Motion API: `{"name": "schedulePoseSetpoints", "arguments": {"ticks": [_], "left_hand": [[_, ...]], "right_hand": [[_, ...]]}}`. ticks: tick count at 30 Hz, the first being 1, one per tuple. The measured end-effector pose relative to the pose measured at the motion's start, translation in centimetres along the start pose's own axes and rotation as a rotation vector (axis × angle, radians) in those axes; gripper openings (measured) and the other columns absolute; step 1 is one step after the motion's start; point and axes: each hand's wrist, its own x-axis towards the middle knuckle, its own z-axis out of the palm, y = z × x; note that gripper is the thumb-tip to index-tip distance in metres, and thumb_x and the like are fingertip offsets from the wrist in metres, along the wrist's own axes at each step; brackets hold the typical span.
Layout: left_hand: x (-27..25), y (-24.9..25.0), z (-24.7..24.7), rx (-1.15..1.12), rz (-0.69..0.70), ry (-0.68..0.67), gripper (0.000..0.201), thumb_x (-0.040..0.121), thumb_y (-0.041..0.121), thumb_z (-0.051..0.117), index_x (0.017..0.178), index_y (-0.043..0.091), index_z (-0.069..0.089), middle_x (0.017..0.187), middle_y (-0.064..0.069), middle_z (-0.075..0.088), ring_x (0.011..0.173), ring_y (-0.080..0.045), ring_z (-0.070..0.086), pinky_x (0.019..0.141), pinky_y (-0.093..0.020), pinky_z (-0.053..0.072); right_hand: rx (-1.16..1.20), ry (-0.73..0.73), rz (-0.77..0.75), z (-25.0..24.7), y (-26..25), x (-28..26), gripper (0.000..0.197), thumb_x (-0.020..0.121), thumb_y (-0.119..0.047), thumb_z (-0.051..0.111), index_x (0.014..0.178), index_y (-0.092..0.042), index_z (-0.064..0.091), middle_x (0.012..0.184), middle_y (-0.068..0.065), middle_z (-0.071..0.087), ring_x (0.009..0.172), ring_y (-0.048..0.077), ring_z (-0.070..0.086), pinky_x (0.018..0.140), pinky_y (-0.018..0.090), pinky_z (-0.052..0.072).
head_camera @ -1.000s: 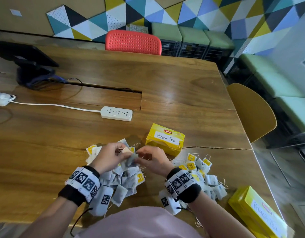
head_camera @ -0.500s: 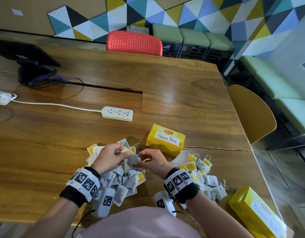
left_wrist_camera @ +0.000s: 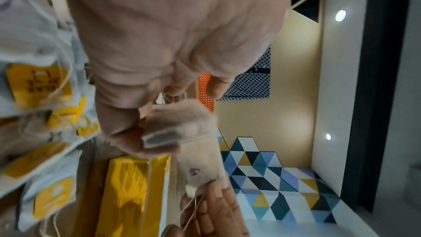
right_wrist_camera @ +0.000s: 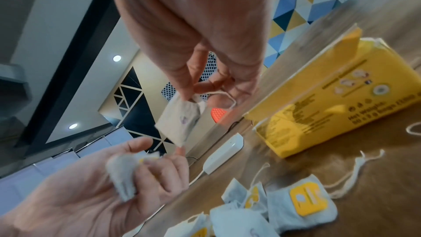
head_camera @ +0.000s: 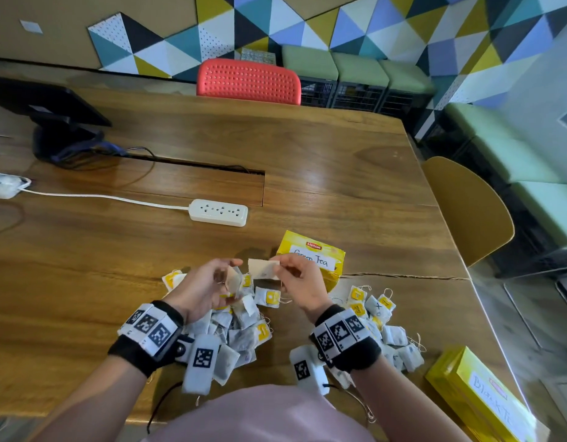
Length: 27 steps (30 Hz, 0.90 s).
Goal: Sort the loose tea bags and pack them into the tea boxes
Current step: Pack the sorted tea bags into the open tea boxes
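My right hand (head_camera: pixel 302 279) pinches 1 tea bag (head_camera: pixel 262 268) by its top corner, lifted just in front of the Green Tea box (head_camera: pixel 320 250). My left hand (head_camera: pixel 208 287) clutches a second tea bag (right_wrist_camera: pixel 124 172) beside it, above the loose tea bags (head_camera: pixel 243 327).

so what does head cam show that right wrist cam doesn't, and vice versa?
Head only: the yellow cardboard box hand-labelled Black Tea at the table's near right edge, the red perforated chair, and both heaps of loose white tea bags.

Right wrist only: the small purple mark on the white paper tea bag pinched by the right hand, and the printed side of the yellow Green Tea box.

Both: the left hand gripping another tea bag, and the white power strip.
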Motion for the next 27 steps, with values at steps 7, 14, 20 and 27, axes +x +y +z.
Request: {"name": "schedulePoseSetpoints", "arguments": {"ticks": [7, 14, 20, 27], "left_hand": [[0.5, 1.1, 2.1, -0.09, -0.163, -0.126, 0.045, 0.075, 0.02, 0.063, 0.115, 0.002, 0.053, 0.075, -0.011, 0.056, 0.054, -0.012, 0.048, 0.044, -0.018, 0.044], [0.6, 0.4, 2.9, -0.066, -0.17, -0.306, 0.039, 0.097, 0.033, 0.048, 0.113, 0.0, 0.061, 0.11, -0.024, 0.067, 0.092, -0.024, 0.07, 0.069, -0.025, 0.058], [1.4, -0.3, 2.1, 0.022, -0.089, -0.221, 0.054, 0.068, 0.02, 0.077, 0.117, 0.005, 0.061, 0.079, -0.009, 0.068, 0.067, -0.011, 0.062, 0.054, -0.012, 0.046], [1.5, -0.8, 2.5, 0.072, -0.026, -0.186, 0.02, 0.086, 0.008, 0.065, 0.106, 0.006, 0.065, 0.098, -0.016, 0.071, 0.08, -0.018, 0.071, 0.057, -0.022, 0.056]], "right_hand": [[0.006, 0.034, -0.221, -1.6, -1.4, -0.4, 0.035, 0.083, -0.012, 0.073, 0.079, -0.047, 0.072, 0.102, 0.007, 0.059, 0.09, 0.0, 0.054, 0.077, 0.016, 0.046], [0.008, -0.19, -0.287, -2.6, -2.6, -0.4, 0.03, 0.078, -0.001, 0.074, 0.091, -0.028, 0.077, 0.09, 0.0, 0.053, 0.082, 0.002, 0.05, 0.067, 0.013, 0.041], [-0.013, -0.196, -0.153, -3.1, -2.0, 0.4, 0.022, 0.087, -0.011, 0.068, 0.102, -0.026, 0.073, 0.093, 0.004, 0.067, 0.08, 0.012, 0.062, 0.072, 0.022, 0.05], [-0.036, -0.16, 0.028, -2.0, -1.9, 0.2, 0.006, 0.086, -0.009, 0.07, 0.088, -0.012, 0.066, 0.077, 0.003, 0.069, 0.056, 0.006, 0.063, 0.054, 0.017, 0.048]]}}
